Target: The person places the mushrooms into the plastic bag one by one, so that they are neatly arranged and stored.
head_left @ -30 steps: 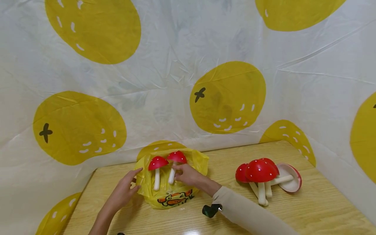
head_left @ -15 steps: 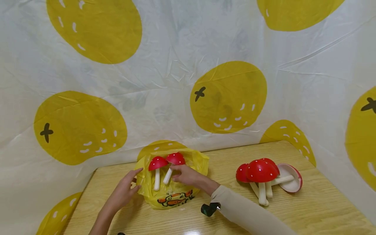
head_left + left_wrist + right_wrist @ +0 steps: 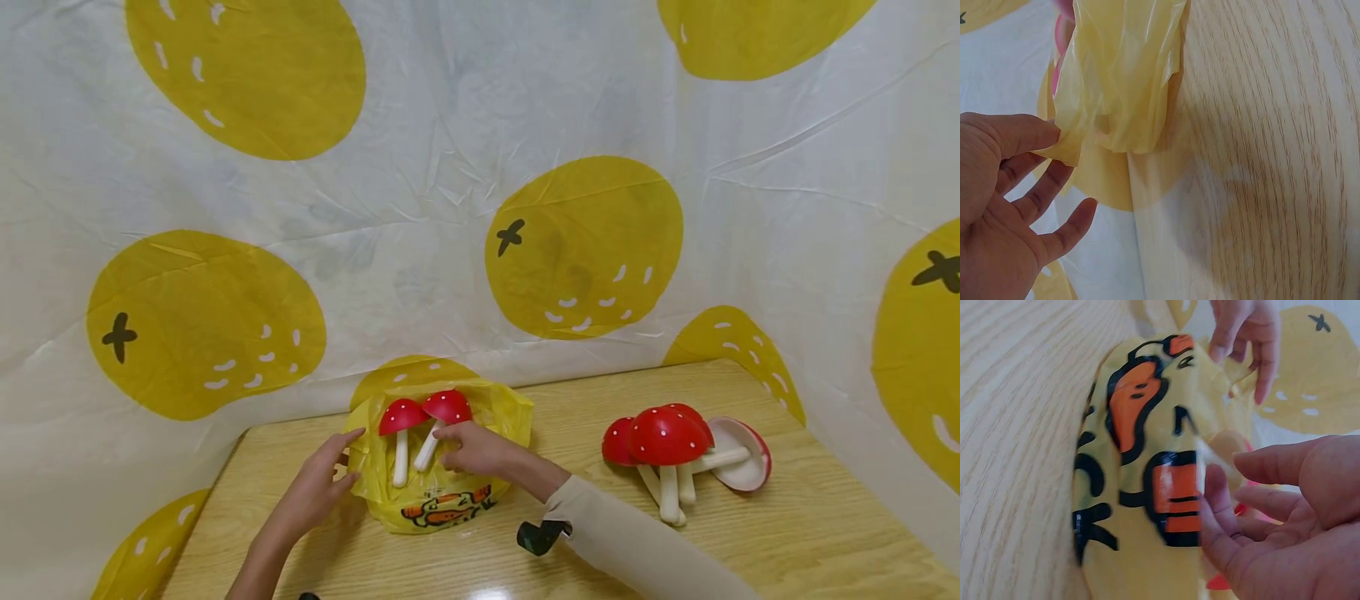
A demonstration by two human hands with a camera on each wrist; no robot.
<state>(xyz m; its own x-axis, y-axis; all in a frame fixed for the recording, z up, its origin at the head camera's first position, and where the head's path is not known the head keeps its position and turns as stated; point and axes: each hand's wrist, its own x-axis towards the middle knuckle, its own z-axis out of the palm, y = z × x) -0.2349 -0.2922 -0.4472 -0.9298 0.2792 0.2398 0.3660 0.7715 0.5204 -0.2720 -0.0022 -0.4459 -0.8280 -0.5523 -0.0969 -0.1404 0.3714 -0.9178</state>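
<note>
Left grip (image 3: 318,483) first: we find this bare hand at the left side of a yellow plastic bag (image 3: 513,421), thumb and forefinger pinching the bag's edge while the little finger reaches out free, as the left wrist view shows. We see the bag sitting on a wood-grain table (image 3: 562,442), its mouth spread wide and its front carrying an orange and black cartoon print (image 3: 442,508). Within the bag's mouth, on its left, lies a toy mushroom (image 3: 401,446) with a white-spotted red cap and pale stem, cap toward the far side of the bag. Just beside it, nearer the middle of the bag, a second mushroom (image 3: 447,407) lies tilted, its stem slanting toward the first. Coming over the bag's right side, the right grip (image 3: 480,450) has its fingertips at that slanted stem; we cannot tell whether they hold it or only touch it. A beige sleeve (image 3: 637,542) covers that arm, with a dark object (image 3: 540,537) by the cuff. Well to the right of the bag, four more mushrooms (image 3: 667,437) overlap in a heap, one showing its white underside. Behind the bag we see a white backdrop (image 3: 420,308) printed with large yellow fruit.
</note>
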